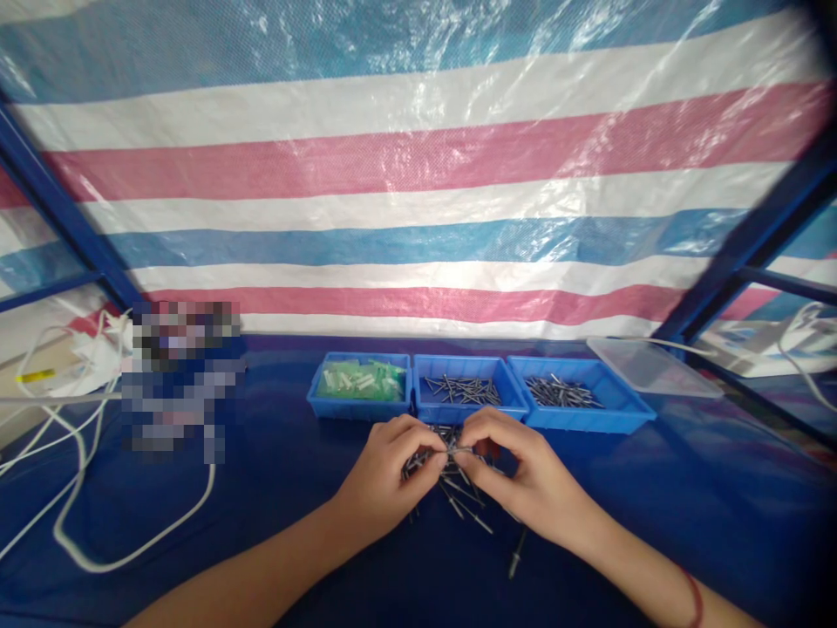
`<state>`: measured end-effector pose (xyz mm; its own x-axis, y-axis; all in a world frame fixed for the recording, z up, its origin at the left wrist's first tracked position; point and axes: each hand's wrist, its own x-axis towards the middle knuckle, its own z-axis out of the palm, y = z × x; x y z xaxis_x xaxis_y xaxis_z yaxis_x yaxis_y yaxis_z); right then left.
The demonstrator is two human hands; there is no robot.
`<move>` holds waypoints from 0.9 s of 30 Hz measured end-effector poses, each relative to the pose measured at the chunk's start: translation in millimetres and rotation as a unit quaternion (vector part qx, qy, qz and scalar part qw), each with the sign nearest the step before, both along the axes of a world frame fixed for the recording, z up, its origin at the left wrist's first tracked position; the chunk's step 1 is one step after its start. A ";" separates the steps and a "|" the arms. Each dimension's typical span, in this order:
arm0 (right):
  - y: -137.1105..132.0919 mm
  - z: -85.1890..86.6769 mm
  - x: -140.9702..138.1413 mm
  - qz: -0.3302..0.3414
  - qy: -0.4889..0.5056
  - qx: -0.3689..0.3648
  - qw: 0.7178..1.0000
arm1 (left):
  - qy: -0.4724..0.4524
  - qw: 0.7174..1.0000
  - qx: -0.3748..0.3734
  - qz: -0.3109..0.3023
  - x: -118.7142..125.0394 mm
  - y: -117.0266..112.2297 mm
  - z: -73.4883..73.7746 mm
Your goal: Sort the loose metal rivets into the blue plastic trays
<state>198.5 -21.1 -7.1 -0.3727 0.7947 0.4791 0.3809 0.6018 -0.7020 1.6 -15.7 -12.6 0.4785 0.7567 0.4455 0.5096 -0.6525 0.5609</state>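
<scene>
My left hand (pixel 384 462) and my right hand (pixel 527 467) meet over a loose pile of metal blind rivets (pixel 466 501) on the blue tabletop. Thumb and forefinger of each are pinched together, with a thin metal blind rivet (pixel 451 450) between the two hands. My fingers hide most of it. One more rivet (pixel 516 558) lies apart, below my right hand. Just behind my hands, a blue bin (pixel 516 408) holds rivets, and a second blue bin (pixel 621 421) to its right holds more.
A third blue bin (pixel 357 410) on the left contains green bags and pale small pieces. Flat behind the right bin lies a clear plastic lid (pixel 660 366). White cables (pixel 85 558) loop over the left side. A striped plastic sheet (pixel 418 166) hangs behind, between blue frame posts (pixel 751 235).
</scene>
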 end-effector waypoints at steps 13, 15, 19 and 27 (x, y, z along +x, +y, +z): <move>54.5 -1.8 112.9 -0.370 -0.264 0.159 0.876 | 0.230 0.973 -0.015 -0.009 -8.8 3.4 2.6; 58.0 -8.7 116.9 -0.370 -0.299 0.151 0.867 | 0.236 0.972 -0.010 -0.012 -7.6 3.6 1.6; 51.3 -5.7 101.2 -0.361 -0.281 0.159 0.875 | 0.238 0.971 0.006 -0.003 -6.5 3.0 1.1; 17.0 9.1 36.7 -0.161 -0.204 0.165 0.951 | 0.180 0.983 0.012 0.026 -6.4 3.3 0.4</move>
<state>235.1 -4.1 2.0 -0.3435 0.7305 0.5903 0.7837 0.5693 -0.2485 -4.8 -12.5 -12.2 0.5703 0.7752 0.2719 0.7050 -0.6317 0.3222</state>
